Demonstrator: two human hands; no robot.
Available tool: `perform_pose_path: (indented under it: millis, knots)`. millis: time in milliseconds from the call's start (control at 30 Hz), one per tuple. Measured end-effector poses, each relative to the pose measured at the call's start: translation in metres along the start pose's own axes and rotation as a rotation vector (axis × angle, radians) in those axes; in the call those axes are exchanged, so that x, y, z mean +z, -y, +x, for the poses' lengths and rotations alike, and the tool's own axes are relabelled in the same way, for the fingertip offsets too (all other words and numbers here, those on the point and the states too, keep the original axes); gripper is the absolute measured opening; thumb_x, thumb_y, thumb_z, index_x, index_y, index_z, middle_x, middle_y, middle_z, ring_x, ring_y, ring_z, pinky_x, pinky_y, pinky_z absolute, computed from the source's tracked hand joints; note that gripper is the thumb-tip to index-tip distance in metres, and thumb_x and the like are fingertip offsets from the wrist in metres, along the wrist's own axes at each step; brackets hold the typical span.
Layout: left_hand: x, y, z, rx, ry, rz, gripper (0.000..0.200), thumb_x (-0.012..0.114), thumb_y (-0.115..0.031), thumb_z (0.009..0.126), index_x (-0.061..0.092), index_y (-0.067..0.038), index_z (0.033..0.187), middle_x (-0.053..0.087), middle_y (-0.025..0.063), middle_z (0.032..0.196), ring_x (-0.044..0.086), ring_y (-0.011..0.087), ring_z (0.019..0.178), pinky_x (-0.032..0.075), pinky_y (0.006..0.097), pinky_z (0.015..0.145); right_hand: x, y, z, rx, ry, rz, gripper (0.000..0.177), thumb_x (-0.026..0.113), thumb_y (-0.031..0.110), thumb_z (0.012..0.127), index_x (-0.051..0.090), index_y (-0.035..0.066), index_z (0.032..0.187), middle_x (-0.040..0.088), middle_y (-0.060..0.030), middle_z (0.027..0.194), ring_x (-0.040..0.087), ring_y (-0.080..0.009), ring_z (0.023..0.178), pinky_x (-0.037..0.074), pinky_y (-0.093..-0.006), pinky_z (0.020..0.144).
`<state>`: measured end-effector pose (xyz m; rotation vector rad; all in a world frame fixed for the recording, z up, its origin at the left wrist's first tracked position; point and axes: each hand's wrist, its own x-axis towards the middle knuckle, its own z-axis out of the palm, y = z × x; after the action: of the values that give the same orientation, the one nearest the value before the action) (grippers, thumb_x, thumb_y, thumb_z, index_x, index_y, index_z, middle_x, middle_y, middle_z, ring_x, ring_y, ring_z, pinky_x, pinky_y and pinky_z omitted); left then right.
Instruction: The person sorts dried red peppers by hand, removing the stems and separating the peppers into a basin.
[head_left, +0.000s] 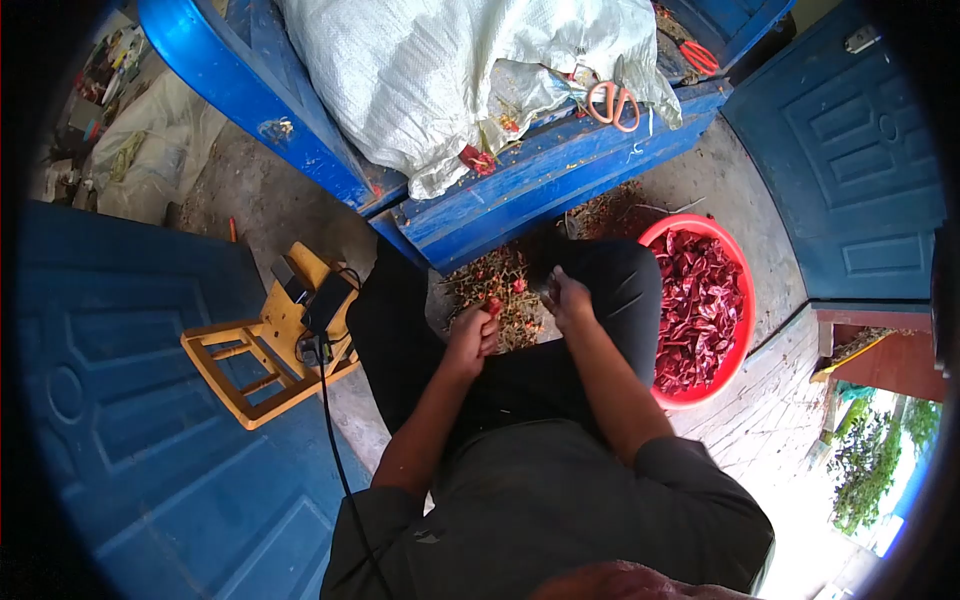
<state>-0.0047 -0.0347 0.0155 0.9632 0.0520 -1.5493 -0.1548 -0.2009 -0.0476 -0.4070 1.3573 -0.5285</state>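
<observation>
My left hand is closed around a dried red chili pepper, whose red end sticks out above the fingers. Beside my right knee, my right hand is closed, with a small dark thing at its fingertips; I cannot tell what it is. Stems and bits of chili litter the floor between my legs, below both hands. To the right of my right leg, a red plastic basin holds a heap of dried red chilies.
Ahead stands a blue cart bearing a white woven sack. Scissors with orange handles and another red-handled pair lie on it. A wooden chair with black devices and a cable is at left. Blue doors flank the space.
</observation>
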Motion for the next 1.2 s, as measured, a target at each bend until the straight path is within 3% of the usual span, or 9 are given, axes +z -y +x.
perform_pose_path:
  millis: [167, 233, 400, 467, 600, 667, 833, 967, 1200]
  knots:
    - [-0.040, -0.004, -0.028, 0.023, -0.195, -0.069, 0.009, 0.047, -0.015, 0.093, 0.055, -0.011, 0.095, 0.045, -0.0037, 0.065, 0.038, 0.0075, 0.046, 0.029, 0.0241, 0.041, 0.000, -0.009, -0.016, -0.057, 0.321, -0.513, 0.034, 0.067, 0.027, 0.094, 0.066, 0.003, 0.119, 0.066, -0.0077, 0.107, 0.062, -0.0187, 0.098, 0.052, -0.0390, 0.083]
    - [-0.029, -0.006, -0.028, 0.022, -0.035, 0.062, 0.014, 0.046, -0.016, 0.093, 0.054, -0.011, 0.103, 0.046, -0.0042, 0.069, 0.039, 0.0073, 0.048, 0.031, 0.0249, 0.043, -0.007, -0.031, -0.013, -1.048, 0.286, -1.280, 0.041, 0.068, 0.025, 0.093, 0.063, 0.002, 0.127, 0.067, -0.0109, 0.116, 0.064, -0.0188, 0.101, 0.052, -0.0359, 0.088]
    - [-0.014, 0.003, -0.024, 0.063, -0.106, 0.077, 0.013, 0.048, -0.017, 0.094, 0.055, -0.011, 0.103, 0.047, -0.0037, 0.072, 0.040, 0.0076, 0.051, 0.031, 0.0246, 0.046, 0.038, -0.005, -0.099, -0.232, 0.638, -0.591, 0.039, 0.074, 0.023, 0.088, 0.067, 0.003, 0.121, 0.067, -0.0137, 0.119, 0.066, -0.0196, 0.099, 0.052, -0.0327, 0.086]
    - [-0.019, 0.012, -0.023, 0.055, -0.104, 0.105, 0.013, 0.049, -0.018, 0.094, 0.055, -0.011, 0.103, 0.048, -0.0035, 0.073, 0.041, 0.0077, 0.052, 0.031, 0.0247, 0.047, 0.040, -0.008, -0.111, -0.745, 0.704, -0.833, 0.029, 0.074, 0.018, 0.089, 0.071, 0.004, 0.114, 0.069, -0.0109, 0.109, 0.065, -0.0183, 0.097, 0.051, -0.0318, 0.083]
    - [-0.006, 0.004, -0.035, 0.024, -0.085, 0.165, 0.016, 0.055, -0.021, 0.094, 0.058, -0.009, 0.104, 0.048, -0.0036, 0.073, 0.040, 0.0074, 0.053, 0.032, 0.0256, 0.048, 0.030, 0.000, -0.115, -0.677, 0.662, -0.797, 0.019, 0.074, 0.013, 0.089, 0.073, 0.004, 0.106, 0.069, -0.0089, 0.101, 0.065, -0.0170, 0.094, 0.051, -0.0306, 0.082]
    - [-0.004, 0.001, -0.040, 0.019, -0.083, 0.173, 0.017, 0.057, -0.021, 0.094, 0.059, -0.008, 0.105, 0.048, -0.0037, 0.072, 0.040, 0.0072, 0.053, 0.032, 0.0258, 0.048, 0.017, 0.033, -0.130, -0.966, 0.433, -0.746, 0.015, 0.074, 0.012, 0.088, 0.073, 0.003, 0.101, 0.069, -0.0082, 0.098, 0.065, -0.0167, 0.093, 0.051, -0.0303, 0.084]
    - [-0.022, 0.011, -0.028, 0.010, -0.050, 0.083, 0.021, 0.059, -0.013, 0.091, 0.061, -0.004, 0.109, 0.047, -0.0034, 0.071, 0.040, 0.0070, 0.053, 0.031, 0.0246, 0.046, -0.084, 0.151, -0.186, -1.024, -0.210, -0.535, 0.018, 0.072, 0.011, 0.089, 0.072, 0.002, 0.106, 0.071, -0.0071, 0.103, 0.064, -0.0136, 0.094, 0.050, -0.0288, 0.087]
    - [-0.020, 0.011, -0.020, 0.007, -0.023, 0.053, 0.017, 0.056, -0.013, 0.090, 0.059, -0.004, 0.104, 0.046, -0.0039, 0.069, 0.038, 0.0057, 0.051, 0.030, 0.0220, 0.045, -0.204, 0.190, -0.181, -0.955, -0.728, -1.218, 0.031, 0.076, 0.016, 0.085, 0.071, 0.004, 0.113, 0.069, -0.0108, 0.106, 0.066, -0.0188, 0.091, 0.052, -0.0300, 0.084]
    - [-0.023, 0.008, -0.019, -0.001, -0.011, 0.076, 0.015, 0.056, -0.012, 0.092, 0.060, -0.006, 0.105, 0.046, -0.0042, 0.070, 0.042, 0.0066, 0.055, 0.032, 0.0242, 0.047, -0.051, 0.157, -0.142, -1.269, -0.193, -0.888, 0.028, 0.079, 0.014, 0.083, 0.073, 0.003, 0.108, 0.071, -0.0126, 0.102, 0.068, -0.0208, 0.088, 0.054, -0.0315, 0.080]
